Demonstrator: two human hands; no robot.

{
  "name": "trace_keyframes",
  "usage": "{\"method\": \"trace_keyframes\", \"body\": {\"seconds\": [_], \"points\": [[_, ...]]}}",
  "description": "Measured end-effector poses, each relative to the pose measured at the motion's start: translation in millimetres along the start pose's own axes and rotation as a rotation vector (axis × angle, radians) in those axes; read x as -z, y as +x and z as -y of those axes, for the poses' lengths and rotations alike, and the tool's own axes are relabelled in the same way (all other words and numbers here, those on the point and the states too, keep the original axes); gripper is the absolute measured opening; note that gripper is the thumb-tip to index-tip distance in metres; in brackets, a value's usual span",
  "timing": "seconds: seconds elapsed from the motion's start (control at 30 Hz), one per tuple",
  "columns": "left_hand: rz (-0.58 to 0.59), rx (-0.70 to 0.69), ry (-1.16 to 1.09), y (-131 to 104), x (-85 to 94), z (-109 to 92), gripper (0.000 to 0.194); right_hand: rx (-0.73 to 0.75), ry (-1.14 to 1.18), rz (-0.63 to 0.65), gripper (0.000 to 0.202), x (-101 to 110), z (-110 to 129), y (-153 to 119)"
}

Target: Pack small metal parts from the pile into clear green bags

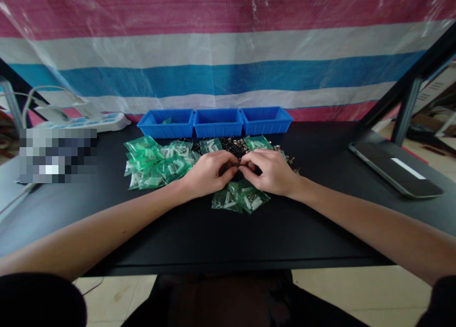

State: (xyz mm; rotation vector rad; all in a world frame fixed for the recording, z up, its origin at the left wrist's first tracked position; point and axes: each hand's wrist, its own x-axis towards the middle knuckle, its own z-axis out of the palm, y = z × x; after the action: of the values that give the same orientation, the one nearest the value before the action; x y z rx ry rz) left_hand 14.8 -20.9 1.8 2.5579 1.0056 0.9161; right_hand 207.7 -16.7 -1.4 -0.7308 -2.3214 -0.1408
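Observation:
My left hand [210,171] and my right hand [270,169] meet at the middle of the table, thumbs and fingers pinched close together. Whatever sits between the fingertips is too small to make out. Just below the hands lie green-tinted plastic bags [249,195] holding white plugs and metal screws. To the left is a pile of similar green bags [156,163]. Behind the hands, loose dark screws [228,145] are spread in a heap, with brass-coloured pieces [281,149] towards the right. Another small bag [210,145] rests at the heap's left side.
Three blue bins [218,123] stand in a row at the back; the left one holds a bit of green. A phone [395,169] lies at the right. A white power strip [107,122] with plugged-in chargers is at the back left, behind a blurred-out object [59,154]. A striped sheet [228,75] hangs behind.

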Motion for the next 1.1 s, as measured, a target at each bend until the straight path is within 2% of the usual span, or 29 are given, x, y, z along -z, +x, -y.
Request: {"method": "trace_keyframes", "body": {"seconds": [0.23, 0.57, 1.1], "points": [[0.055, -0.002, 0.079, -0.5, 0.3, -0.6, 0.012, 0.023, -0.015, -0.004, 0.007, -0.2, -0.8, 0.1], [0.094, -0.073, 0.063, 0.0, -0.2, 2.7, 0.019, 0.046, -0.022, -0.014, 0.008, -1.5, -1.3, -0.1], [0.160, 0.021, 0.037, -0.3, 4.5, -4.9, 0.016, 0.033, 0.000, -0.002, 0.008, -1.2, -1.3, 0.8]]}}
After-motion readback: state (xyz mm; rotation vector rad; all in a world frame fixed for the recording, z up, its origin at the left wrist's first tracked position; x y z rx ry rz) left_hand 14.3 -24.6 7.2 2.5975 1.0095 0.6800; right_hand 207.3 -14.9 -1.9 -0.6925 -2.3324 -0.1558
